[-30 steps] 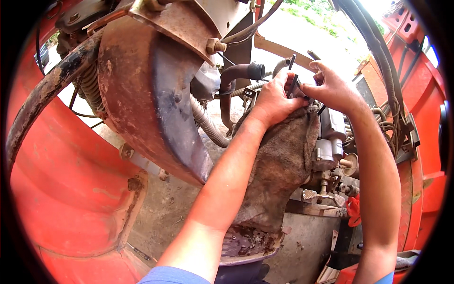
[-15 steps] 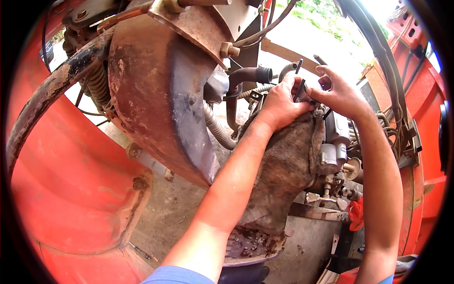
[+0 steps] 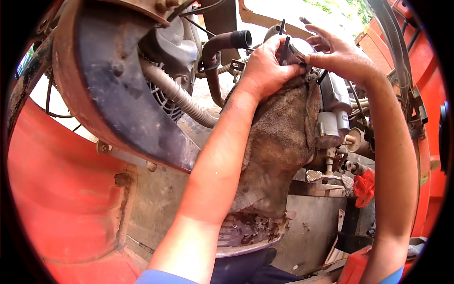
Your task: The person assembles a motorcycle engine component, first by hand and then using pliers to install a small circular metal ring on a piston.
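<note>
Metal round part sits atop the engine, above the brown rag; I pinch it with my left hand and right hand. Greasy fingers might let it slip into the machinery

**Both arms up, hands meeting top centre**

Left forearm runs from the lower edge, up and right, nearly straight, wrist slightly bent. Left hand seen back-on, knuckles to camera, fingers curled forward and closed in a grip; what they close on is hidden. Right arm enters lower right, elbow bent, forearm rising steeply along the right side. Right hand points left, palm partly down, thumb and index pinching toward the left hand, remaining fingers spread and lifted. Hands just beside each other, fingertips nearly touching. Blue sleeve cuffs at both upper arms.
</note>
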`<control>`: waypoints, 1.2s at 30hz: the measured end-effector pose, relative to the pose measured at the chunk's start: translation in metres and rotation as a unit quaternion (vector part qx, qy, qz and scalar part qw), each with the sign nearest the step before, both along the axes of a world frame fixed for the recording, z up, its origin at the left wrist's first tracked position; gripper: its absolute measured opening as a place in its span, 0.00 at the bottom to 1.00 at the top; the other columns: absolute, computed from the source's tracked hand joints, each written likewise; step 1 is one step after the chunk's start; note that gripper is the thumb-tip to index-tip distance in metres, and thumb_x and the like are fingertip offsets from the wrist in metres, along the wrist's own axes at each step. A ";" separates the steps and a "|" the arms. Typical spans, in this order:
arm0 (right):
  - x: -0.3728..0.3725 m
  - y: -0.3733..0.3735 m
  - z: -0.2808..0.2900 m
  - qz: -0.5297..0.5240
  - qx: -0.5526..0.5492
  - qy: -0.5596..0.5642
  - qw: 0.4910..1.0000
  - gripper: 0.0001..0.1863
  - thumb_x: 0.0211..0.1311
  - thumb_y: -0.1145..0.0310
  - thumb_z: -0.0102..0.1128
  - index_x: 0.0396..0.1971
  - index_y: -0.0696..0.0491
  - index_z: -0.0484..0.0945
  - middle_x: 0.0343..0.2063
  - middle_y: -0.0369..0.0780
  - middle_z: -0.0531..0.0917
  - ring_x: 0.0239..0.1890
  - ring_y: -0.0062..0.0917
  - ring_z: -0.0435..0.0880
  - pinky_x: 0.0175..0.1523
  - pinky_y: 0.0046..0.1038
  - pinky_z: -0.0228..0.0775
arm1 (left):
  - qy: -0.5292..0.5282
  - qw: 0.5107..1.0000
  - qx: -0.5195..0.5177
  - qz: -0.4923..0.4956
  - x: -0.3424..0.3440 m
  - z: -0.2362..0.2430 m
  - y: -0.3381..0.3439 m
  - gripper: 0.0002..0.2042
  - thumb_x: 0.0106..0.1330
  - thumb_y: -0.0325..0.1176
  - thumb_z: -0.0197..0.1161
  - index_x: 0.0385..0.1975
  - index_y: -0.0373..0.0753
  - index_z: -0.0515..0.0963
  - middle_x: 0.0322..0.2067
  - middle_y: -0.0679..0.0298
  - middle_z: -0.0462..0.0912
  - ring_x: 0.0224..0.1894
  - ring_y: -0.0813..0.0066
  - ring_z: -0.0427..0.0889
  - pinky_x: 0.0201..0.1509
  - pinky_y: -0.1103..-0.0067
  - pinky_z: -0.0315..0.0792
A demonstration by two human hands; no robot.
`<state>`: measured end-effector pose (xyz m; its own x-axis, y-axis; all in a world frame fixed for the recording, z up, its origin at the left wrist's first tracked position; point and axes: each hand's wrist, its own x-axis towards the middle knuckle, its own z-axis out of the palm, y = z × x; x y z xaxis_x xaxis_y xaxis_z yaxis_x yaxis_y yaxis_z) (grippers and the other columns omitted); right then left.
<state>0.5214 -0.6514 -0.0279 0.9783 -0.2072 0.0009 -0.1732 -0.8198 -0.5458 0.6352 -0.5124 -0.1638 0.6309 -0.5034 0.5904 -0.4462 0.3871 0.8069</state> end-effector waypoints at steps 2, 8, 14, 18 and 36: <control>-0.004 0.001 -0.002 0.007 0.002 -0.013 1.000 0.43 0.63 0.68 0.68 0.77 0.53 0.58 0.63 0.53 0.75 0.64 0.36 0.75 0.69 0.33 0.69 | 0.002 1.000 0.000 -0.004 0.006 -0.010 -0.009 0.34 0.48 0.36 0.85 0.54 0.26 0.78 0.45 0.51 0.90 0.47 0.68 0.89 0.55 0.74 0.81; -0.003 -0.022 -0.004 0.007 -0.054 -0.006 0.998 0.48 0.54 0.61 0.70 0.74 0.60 0.61 0.59 0.51 0.79 0.59 0.34 0.79 0.65 0.30 0.72 | 0.026 0.996 -0.031 -0.077 0.007 -0.012 -0.016 0.26 0.50 0.31 0.83 0.50 0.34 0.81 0.40 0.61 0.90 0.42 0.76 0.88 0.50 0.77 0.81; -0.023 -0.015 0.012 -0.038 -0.022 0.030 0.999 0.48 0.65 0.56 0.62 0.78 0.60 0.51 0.64 0.50 0.76 0.64 0.31 0.75 0.70 0.29 0.66 | 0.004 0.993 0.007 -0.118 0.010 -0.013 -0.015 0.25 0.64 0.20 0.69 0.62 0.30 0.73 0.47 0.60 0.86 0.46 0.74 0.86 0.53 0.78 0.83; -0.025 -0.038 -0.018 -0.002 -0.039 -0.098 0.994 0.44 0.63 0.56 0.62 0.74 0.62 0.60 0.59 0.51 0.81 0.60 0.33 0.81 0.65 0.29 0.71 | 0.101 0.981 -0.055 -0.158 0.004 -0.012 -0.016 0.23 0.62 0.22 0.73 0.57 0.28 0.76 0.48 0.58 0.88 0.50 0.74 0.86 0.58 0.79 0.78; -0.073 -0.025 -0.007 -0.042 -0.059 -0.048 0.996 0.36 0.54 0.57 0.67 0.64 0.57 0.75 0.53 0.49 0.85 0.52 0.36 0.85 0.54 0.35 0.78 | 0.122 0.984 -0.046 -0.122 -0.004 -0.010 -0.020 0.14 0.66 0.22 0.68 0.51 0.30 0.79 0.44 0.62 0.86 0.45 0.78 0.83 0.53 0.81 0.75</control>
